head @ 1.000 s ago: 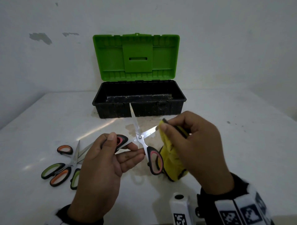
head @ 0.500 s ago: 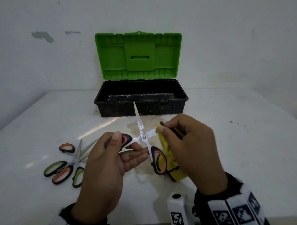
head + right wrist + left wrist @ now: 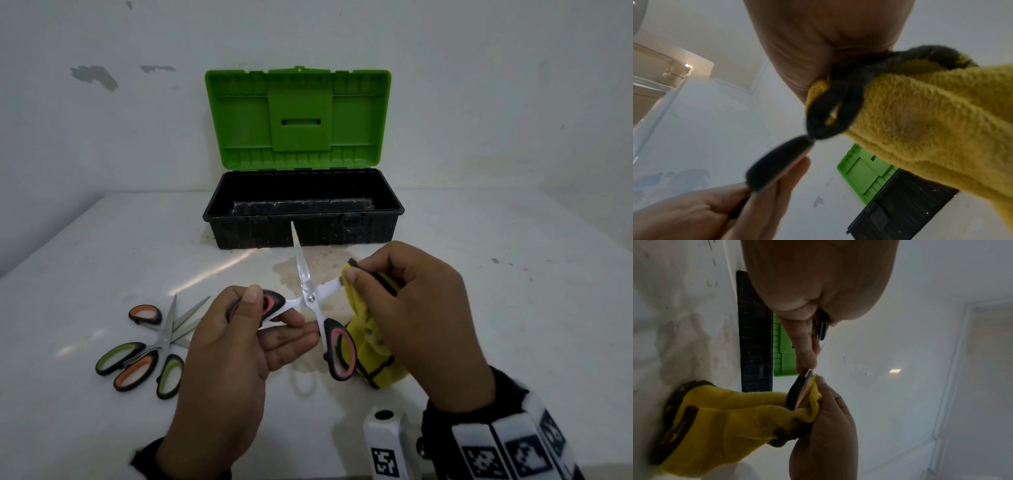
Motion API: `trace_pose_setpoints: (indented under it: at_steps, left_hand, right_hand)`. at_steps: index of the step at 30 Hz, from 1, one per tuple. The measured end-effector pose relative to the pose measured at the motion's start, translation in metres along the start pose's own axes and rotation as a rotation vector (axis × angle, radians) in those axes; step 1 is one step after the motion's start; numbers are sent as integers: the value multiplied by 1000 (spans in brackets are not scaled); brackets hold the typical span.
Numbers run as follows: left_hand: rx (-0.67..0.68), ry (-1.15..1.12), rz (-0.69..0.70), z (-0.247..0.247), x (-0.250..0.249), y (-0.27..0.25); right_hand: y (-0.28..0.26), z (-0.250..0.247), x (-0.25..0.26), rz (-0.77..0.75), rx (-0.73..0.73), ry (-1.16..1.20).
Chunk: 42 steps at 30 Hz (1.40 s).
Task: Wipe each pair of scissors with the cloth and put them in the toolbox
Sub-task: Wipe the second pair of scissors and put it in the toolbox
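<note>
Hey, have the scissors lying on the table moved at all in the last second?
No. The pile of scissors lies crossed in the same spot, left of and nearer than the toolbox; only the camera shifted.

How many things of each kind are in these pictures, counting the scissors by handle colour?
Scissors with black and pink handles, held open in the left hand: 1
Scissors with black and orange handles, on the table: 1
Scissors with black and green handles, on the table: 1
Yellow cloth with dark trim, in the right hand: 1
Black toolbox with open green lid: 1
Total: 5
</note>
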<state>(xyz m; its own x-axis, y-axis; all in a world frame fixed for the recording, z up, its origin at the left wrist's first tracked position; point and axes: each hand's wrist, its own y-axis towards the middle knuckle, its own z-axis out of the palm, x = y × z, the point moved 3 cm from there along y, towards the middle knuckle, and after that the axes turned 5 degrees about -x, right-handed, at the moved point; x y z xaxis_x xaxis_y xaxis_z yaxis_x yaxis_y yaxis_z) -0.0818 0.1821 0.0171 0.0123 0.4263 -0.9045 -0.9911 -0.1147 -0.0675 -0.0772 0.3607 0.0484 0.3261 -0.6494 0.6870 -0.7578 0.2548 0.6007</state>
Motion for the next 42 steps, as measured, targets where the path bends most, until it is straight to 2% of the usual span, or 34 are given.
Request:
trace_pose_setpoints:
  at_steps: [3, 5, 10, 15, 19, 27, 36, 42]
  left_hand:
    - [12, 1, 7, 1, -1, 1]
    - [30, 1, 15, 1, -1, 0]
    - [36, 5, 17, -4, 3, 1]
    - [41, 11, 40, -5, 4, 3]
    - [74, 33, 89, -3, 4, 1]
    - [187, 116, 190, -13, 5, 0]
    - [39, 70, 126, -15, 7, 4]
    - [51, 71, 98, -10, 8, 5]
  right_hand:
    - [-5, 6, 9, -41, 59, 31]
    - [-3, 5, 6, -25, 39, 28]
    - [10, -3, -16, 136, -4, 14]
    - [8, -6, -15, 226, -28, 146]
    - [-2, 5, -7, 233, 21, 148]
    - [6, -7, -26, 354, -49, 206]
    - [15, -28, -44, 444, -171, 355]
    - [7, -16, -26, 358, -40, 322]
